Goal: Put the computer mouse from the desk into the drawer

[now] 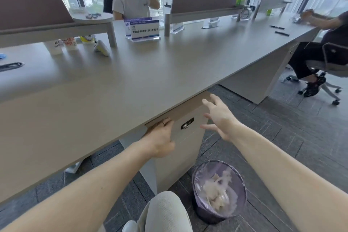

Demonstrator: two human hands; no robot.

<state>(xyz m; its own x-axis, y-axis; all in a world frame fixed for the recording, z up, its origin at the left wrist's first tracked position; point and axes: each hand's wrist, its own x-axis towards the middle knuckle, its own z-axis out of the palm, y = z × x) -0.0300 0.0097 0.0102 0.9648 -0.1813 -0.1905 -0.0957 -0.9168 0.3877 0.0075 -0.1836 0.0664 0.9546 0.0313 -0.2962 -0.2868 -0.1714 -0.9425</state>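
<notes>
A white computer mouse lies on the grey desk at the far left, by the leg of a raised shelf. Under the desk's front edge is the beige drawer unit with a black lock plate. My left hand has its fingers curled over the top edge of the drawer front; the fingertips are hidden below the desk edge. My right hand hovers to the right of the drawer front, fingers spread, holding nothing. I cannot tell how far the drawer is out.
A bin with a purple liner and crumpled paper stands on the floor right of my knee. Sign holders, cups and partitions stand along the desk's far side. One person sits opposite and another on a chair at right.
</notes>
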